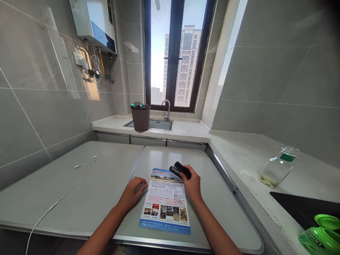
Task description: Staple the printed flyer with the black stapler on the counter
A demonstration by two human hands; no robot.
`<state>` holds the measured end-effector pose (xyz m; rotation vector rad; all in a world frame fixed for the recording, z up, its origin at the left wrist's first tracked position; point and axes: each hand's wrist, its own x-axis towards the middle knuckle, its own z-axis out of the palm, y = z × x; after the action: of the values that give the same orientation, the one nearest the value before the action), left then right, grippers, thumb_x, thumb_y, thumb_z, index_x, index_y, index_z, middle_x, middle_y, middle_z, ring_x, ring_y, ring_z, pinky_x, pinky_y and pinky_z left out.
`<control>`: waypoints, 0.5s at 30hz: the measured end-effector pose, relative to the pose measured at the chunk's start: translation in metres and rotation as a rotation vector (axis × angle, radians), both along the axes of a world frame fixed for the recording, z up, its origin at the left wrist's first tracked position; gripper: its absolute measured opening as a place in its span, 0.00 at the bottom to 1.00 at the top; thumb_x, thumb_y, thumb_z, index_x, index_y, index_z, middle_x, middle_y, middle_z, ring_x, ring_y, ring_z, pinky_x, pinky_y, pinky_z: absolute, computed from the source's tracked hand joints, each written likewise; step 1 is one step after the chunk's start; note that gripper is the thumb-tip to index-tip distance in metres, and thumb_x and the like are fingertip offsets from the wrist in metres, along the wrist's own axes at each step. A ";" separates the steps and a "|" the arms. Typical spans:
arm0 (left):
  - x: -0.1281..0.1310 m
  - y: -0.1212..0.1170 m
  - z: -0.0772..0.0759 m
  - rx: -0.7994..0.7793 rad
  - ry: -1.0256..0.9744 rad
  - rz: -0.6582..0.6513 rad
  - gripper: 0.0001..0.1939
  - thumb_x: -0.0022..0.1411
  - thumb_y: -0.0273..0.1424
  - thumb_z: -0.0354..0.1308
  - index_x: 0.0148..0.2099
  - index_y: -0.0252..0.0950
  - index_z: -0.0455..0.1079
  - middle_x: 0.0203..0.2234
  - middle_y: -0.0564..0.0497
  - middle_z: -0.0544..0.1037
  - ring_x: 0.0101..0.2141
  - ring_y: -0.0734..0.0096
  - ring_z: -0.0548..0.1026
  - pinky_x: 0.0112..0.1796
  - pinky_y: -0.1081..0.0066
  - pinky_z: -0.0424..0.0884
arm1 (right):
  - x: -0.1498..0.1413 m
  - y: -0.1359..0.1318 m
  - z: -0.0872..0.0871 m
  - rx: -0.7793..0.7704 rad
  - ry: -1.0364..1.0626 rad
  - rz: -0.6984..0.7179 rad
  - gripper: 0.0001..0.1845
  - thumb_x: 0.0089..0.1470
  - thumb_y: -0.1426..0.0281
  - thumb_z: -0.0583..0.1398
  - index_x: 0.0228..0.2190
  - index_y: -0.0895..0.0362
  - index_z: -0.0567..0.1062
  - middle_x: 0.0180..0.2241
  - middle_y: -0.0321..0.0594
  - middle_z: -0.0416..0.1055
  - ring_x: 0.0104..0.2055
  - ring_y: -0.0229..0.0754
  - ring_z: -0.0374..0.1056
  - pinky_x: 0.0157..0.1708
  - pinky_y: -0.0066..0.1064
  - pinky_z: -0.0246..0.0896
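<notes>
While I watch from afar through the head view, I have a broad pale table (101, 191) spread below me, with a printed leaflet (167, 191) lying flat on it, long axis running roughly away from me. The left hand (134, 189) is just beside the leaflet's left edge, fingers loosely curled and half spread, holding nothing; I cannot tell whether a fingertip touches the paper. The right hand (193, 183) has thumb and fingers closed on a black stapler (182, 169), which points from that grip up and leftward over the leaflet's far right corner, so my right is the nearer to that corner. Counted from the biggest down, I make it one table, one brown bin (140, 119), one leaflet, one clear bottle (278, 168), two hands and one black stapler
</notes>
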<state>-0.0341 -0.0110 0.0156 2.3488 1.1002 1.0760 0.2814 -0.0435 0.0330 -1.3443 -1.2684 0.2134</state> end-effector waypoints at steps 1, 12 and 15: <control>0.001 -0.001 0.001 0.011 0.017 -0.020 0.09 0.70 0.35 0.55 0.45 0.42 0.75 0.40 0.49 0.81 0.44 0.60 0.77 0.48 0.59 0.73 | 0.014 -0.003 0.002 -0.037 -0.042 -0.020 0.18 0.53 0.62 0.62 0.45 0.55 0.78 0.43 0.47 0.79 0.44 0.54 0.74 0.49 0.48 0.68; 0.084 -0.085 -0.022 -0.164 0.290 -0.039 0.44 0.59 0.53 0.62 0.70 0.36 0.60 0.69 0.38 0.59 0.68 0.39 0.57 0.66 0.42 0.56 | 0.083 -0.101 -0.025 -0.206 -0.218 0.009 0.18 0.55 0.61 0.61 0.46 0.52 0.79 0.45 0.44 0.79 0.47 0.54 0.75 0.49 0.47 0.69; 0.096 -0.093 -0.033 -0.199 0.383 -0.043 0.52 0.57 0.59 0.59 0.74 0.33 0.52 0.72 0.37 0.48 0.70 0.37 0.47 0.67 0.38 0.49 | 0.080 -0.116 -0.030 -0.219 -0.266 0.076 0.18 0.58 0.62 0.60 0.50 0.49 0.78 0.47 0.44 0.78 0.49 0.54 0.74 0.50 0.48 0.70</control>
<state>0.0618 -0.1041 -0.0171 2.4584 1.2127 0.4821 0.3613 -0.1599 0.0030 -1.5507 -1.5559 0.2369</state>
